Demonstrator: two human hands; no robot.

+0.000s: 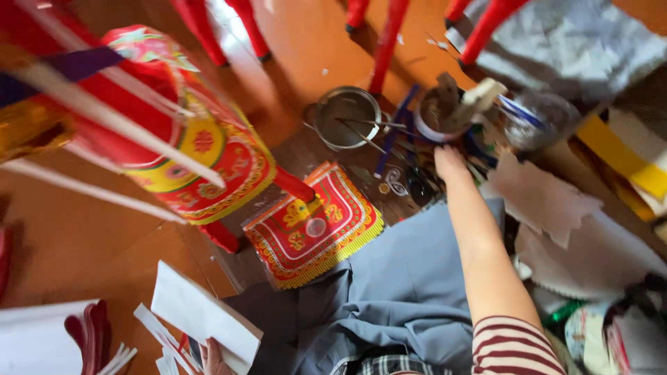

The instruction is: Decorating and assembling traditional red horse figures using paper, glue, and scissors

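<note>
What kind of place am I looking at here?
Probably a home craft workspace on an orange floor: a red and yellow decorated paper model, a round metal bowl with sticks, and cut white paper sheets.

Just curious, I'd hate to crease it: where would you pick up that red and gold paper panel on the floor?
Probably the red and gold paper panel lifts best by its yellow fringed lower edge, from the lap side: it lies flat there, while a red leg rests on its top corner.

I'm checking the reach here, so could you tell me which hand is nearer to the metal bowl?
Right. The right hand reaches among the tools just beside the metal bowl; the left hand is far back at the bottom edge, holding white paper.
</note>
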